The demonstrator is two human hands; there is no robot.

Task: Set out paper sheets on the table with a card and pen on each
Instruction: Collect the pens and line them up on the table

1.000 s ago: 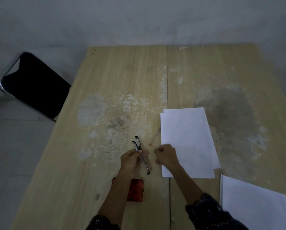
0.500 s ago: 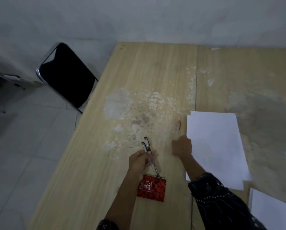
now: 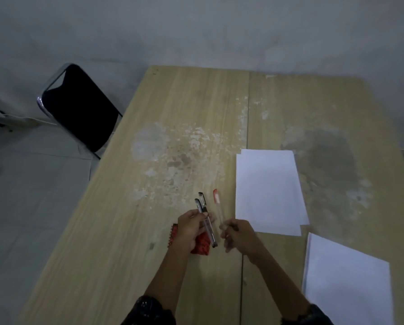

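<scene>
Firstly, left hand (image 3: pixel 191 227): fingers and thumb were curled round two black pens, low over the near part of the table
Black pens (image 3: pixel 203 205): they lay side by side in the left hand, caps pointing away from the person, the other ends sticking out toward the right hand
Right hand (image 3: pixel 238 235): it pinched the near end of the red pen between thumb and fingers; it was just beside the left hand and did not touch it
Red pen (image 3: pixel 218 207): clear barrel with a red cap, almost parallel to the black pens and just right of them, between them and the middle paper
Cards (image 3: pixel 202 246): red, mostly hidden under the left hand; I could not tell if the hand held them or they lay on the table
Middle paper (image 3: pixel 269 191): white sheets, stacked a little unevenly, flat on the table to the right of the hands
Near paper (image 3: pixel 346 282): a second white stack at the near right edge, turned at an angle, apart from the middle paper
Table (image 3: pixel 184 102): light wood with a seam down the middle, pale worn patches and a dark stain
Chair (image 3: pixel 79 106): black with a metal frame, on the floor beside the far left of the table
</scene>
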